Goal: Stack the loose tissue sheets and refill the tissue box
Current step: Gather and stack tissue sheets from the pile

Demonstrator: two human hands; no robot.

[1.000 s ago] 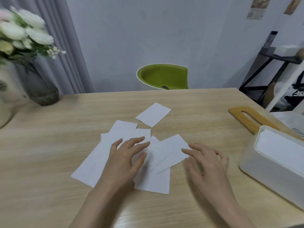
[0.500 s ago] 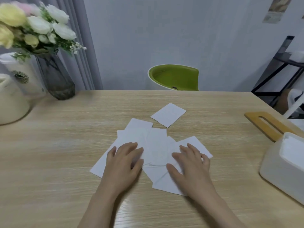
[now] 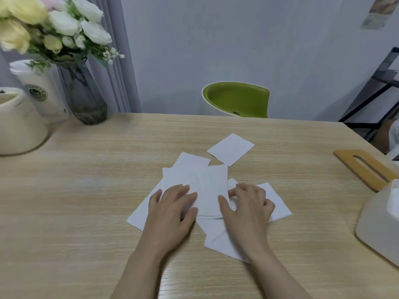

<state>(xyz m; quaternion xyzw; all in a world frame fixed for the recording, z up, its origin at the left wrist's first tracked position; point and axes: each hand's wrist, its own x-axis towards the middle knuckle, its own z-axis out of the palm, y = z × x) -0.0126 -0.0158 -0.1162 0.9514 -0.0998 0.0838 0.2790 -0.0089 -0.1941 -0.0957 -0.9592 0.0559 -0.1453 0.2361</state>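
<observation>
Several white tissue sheets (image 3: 190, 178) lie fanned and overlapping in the middle of the wooden table (image 3: 86, 190). One more sheet (image 3: 231, 149) lies apart, just behind them. My left hand (image 3: 172, 210) rests flat on the left sheets with its fingers straight. My right hand (image 3: 248, 208) is on the right sheets, fingers bent, thumb and index closing on the edge of a middle sheet. The white tissue box (image 3: 375, 229) stands uncovered at the right edge with tissue showing inside. Its wooden slotted lid (image 3: 364, 167) lies on the table behind it.
At the table's far left stand a dark glass vase of flowers (image 3: 86, 100), a white lidded cup (image 3: 41, 91) and a cream pot (image 3: 17, 130). A green chair (image 3: 237, 100) sits behind the table. A black rack (image 3: 380, 83) is at the right.
My right hand moved left from the bare table onto the right sheets and its fingers have curled. My left hand stayed on the left sheets. The view has shifted left.
</observation>
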